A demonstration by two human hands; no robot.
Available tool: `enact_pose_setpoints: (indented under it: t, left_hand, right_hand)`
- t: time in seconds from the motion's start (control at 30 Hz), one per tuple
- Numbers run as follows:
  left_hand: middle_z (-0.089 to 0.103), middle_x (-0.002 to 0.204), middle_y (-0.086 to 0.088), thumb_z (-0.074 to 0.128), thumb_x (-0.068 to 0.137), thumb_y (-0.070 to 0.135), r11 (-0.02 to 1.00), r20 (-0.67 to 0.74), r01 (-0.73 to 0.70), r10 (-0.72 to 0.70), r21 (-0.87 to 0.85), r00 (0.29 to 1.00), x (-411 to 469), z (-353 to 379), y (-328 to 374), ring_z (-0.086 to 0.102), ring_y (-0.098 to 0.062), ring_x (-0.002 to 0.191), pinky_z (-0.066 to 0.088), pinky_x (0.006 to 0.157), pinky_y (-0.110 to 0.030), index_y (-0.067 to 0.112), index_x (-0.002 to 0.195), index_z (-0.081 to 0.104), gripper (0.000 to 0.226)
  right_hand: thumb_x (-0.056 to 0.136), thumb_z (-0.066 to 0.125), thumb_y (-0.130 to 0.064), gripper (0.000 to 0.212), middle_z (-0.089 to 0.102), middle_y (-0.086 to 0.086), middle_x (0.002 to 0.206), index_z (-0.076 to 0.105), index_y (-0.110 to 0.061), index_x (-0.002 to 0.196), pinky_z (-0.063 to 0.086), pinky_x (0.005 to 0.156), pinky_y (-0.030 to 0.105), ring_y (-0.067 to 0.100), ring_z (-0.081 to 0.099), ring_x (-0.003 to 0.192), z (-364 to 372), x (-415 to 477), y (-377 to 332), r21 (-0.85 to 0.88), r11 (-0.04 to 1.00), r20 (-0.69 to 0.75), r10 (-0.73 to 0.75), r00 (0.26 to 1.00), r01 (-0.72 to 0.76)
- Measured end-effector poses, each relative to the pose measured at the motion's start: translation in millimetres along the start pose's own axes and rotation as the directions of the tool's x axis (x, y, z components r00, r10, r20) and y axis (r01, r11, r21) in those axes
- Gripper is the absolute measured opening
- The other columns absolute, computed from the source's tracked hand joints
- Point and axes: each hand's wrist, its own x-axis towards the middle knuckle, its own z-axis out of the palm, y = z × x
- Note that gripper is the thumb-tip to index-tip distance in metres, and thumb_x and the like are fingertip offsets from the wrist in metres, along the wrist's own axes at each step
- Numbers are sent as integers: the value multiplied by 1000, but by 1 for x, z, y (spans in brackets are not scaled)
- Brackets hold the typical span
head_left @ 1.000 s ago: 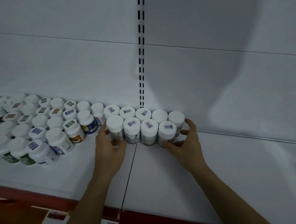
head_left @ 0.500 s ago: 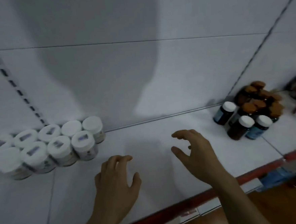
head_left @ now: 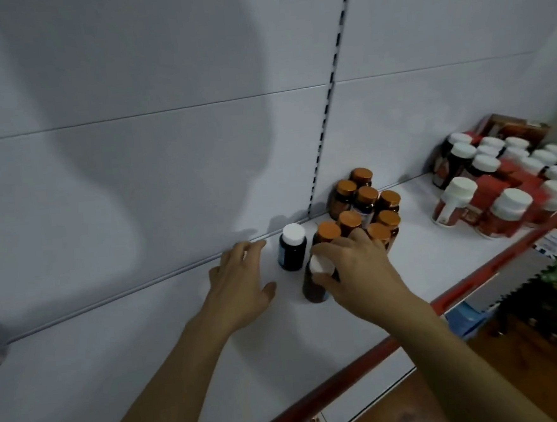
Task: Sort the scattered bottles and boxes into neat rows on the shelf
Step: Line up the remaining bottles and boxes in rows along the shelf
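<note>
My right hand curls over the white cap of a brown bottle standing on the white shelf. Its fingers also reach the front of a cluster of several dark bottles with orange caps. A dark blue bottle with a white cap stands just left of that cluster, near the back wall. My left hand hovers with relaxed, spread fingers just left of the blue bottle and holds nothing.
Further right stand several white-capped bottles with red labels and red boxes. The shelf's red front edge runs diagonally below my arms. A slotted upright divides the back wall. Lower goods show at the bottom right.
My view swung right, away from the rows of white-capped jars. Both hands travelled right to the dark bottles, and my right hand has closed over a white-capped brown bottle.
</note>
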Motion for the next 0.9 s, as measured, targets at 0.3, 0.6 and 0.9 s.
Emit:
enact_pose_setpoints:
  t: [0.3, 0.6, 0.9]
  left_hand:
    - [71, 121, -5, 87, 79, 28, 514, -2, 176, -326, -840, 945, 46, 29, 40, 67, -25, 114, 56, 96, -43, 18, 127, 62, 55]
    - [70, 120, -18, 77, 83, 35, -137, -14, -80, -429, -987, 903, -68, -32, 15, 68, -42, 112, 60, 83, -45, 9, 119, 67, 45]
    - [76, 96, -11, 85, 52, 45, 294, -180, 47, -696, -955, 695, -116, -36, -17, 73, -33, 94, 61, 82, -47, 14, 117, 63, 75]
  right_hand:
    - [104, 57, -33, 8, 65, -12, 87, 62, -28, 106, 50, 64, 18, 10, 64, 76, -30, 7, 58, 862, 502, -163, 134, 978, 75]
    - [106, 49, -35, 21, 65, 3, 85, 65, -26, 115, 55, 60, 27, 17, 63, 67, -12, 29, 1, 992, 120, -30, -106, 994, 43]
    - [79, 53, -69, 48, 68, 3, 70, 55, -23, 94, 49, 47, 20, 13, 63, 53, 14, 42, -100, 909, 417, 106, -176, 979, -23]
